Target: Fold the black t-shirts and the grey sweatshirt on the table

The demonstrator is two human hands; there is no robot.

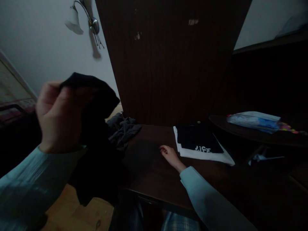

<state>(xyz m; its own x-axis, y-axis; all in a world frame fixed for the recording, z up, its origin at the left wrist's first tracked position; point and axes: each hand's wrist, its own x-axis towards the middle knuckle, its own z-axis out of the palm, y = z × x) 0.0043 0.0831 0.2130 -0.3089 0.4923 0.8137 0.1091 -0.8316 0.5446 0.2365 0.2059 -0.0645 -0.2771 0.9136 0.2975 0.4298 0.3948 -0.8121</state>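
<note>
My left hand is raised at the left, its fingers closed on the edge of a black cloth garment. The garment hangs down past the desk's front edge, and its kind cannot be made out in the dim light. Over the desk, my right hand has its fingers curled, with nothing visible in them. Just right of that hand lie a folded black garment with white lettering and, under it, a folded white cloth.
A crumpled dark grey cloth lies at the desk's back left. On the right, a dark curved shelf holds a clear and blue plastic packet. A tall dark wood panel rises behind; a wall lamp is at upper left.
</note>
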